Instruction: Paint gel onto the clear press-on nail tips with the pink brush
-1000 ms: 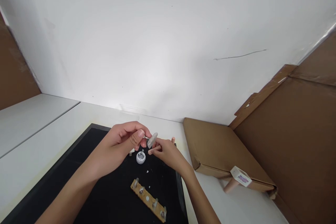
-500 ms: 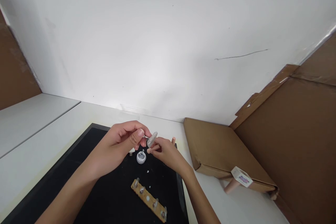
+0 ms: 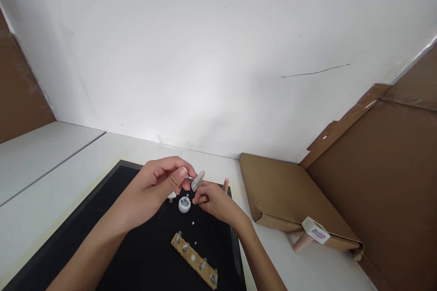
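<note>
My left hand [image 3: 167, 179] pinches a thin metal stem between thumb and fingers. On the stem's end sits a pale, shiny false nail [image 3: 197, 181], tilted. Just to its right is my right hand [image 3: 212, 198], its fingers curled close beneath the nail; anything they hold is hidden. Below the hands stands a small round white pot [image 3: 184, 205] with grey inside. A white piece [image 3: 171, 196] is partly covered by my left hand. Nearer to me, a tan strip [image 3: 194, 261] carries several clear false nails on small stands.
A black mat [image 3: 146, 254] lies on the white table. Behind my right hand rises a pinkish cylinder [image 3: 226, 184]. To the right are a flat cardboard box [image 3: 290, 191] and a white hexagonal bottle [image 3: 316, 231] with a pinkish cap. A white wall closes off the back.
My right hand's fingers have curled in and shifted slightly down below the false nail. My left hand and the nail keep almost the same place.
</note>
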{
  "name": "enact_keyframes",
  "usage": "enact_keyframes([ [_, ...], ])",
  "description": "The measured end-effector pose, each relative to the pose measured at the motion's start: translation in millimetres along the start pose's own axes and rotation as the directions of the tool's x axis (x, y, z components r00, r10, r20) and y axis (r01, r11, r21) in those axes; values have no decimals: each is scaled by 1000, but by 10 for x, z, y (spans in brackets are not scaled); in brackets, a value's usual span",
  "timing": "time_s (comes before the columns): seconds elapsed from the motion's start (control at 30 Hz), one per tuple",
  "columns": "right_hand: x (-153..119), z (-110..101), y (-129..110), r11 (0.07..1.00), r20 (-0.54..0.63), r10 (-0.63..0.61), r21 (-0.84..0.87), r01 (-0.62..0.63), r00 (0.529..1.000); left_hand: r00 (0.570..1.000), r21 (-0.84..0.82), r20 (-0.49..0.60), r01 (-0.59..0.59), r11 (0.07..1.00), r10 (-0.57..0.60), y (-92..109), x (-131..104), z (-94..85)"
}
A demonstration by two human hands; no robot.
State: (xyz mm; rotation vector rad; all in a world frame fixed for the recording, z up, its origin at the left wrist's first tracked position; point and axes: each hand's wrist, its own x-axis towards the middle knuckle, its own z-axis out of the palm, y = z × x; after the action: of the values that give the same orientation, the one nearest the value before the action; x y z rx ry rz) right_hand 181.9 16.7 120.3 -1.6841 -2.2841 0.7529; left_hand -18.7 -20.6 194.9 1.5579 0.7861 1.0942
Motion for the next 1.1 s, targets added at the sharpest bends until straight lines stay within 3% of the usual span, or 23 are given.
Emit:
enact_keyframes([
  [0.23,8,-5,66,998,-55,-47,38,49,997,1000,1,-1,3,1000,-3,3,-11,1],
  [0.43,-163,-303,-6,974,-262,-101,169,149,960,1000,0,-9,7,1000,-7,-6,7,5],
  [0.53,-392,-480,-134,952,-439,-87,228,205,894,999,-10,-3,37,999,-37,-13,26,20],
  [0.6,-574,-548,-224,866,-660,-110,304,398,743,997,-17,14,71,997,-71,-17,33,37],
  [0.67,-739,-571,-302,791,-768,-171,265,551,617,994,-26,43,102,994,-100,-23,33,55],
  [0.73,-858,-564,-365,741,-812,-221,220,634,540,991,-22,73,111,994,-109,-33,31,69],
  [0.8,-917,-549,-417,725,-808,-283,172,667,516,991,3,94,99,995,-99,-40,28,80],
  [0.93,-902,-528,-494,709,-731,-431,88,699,529,987,47,130,86,995,-91,-37,33,103],
  [1.1,-864,-525,-525,735,-717,-460,22,677,523,979,70,177,88,994,-99,-43,41,138],
])
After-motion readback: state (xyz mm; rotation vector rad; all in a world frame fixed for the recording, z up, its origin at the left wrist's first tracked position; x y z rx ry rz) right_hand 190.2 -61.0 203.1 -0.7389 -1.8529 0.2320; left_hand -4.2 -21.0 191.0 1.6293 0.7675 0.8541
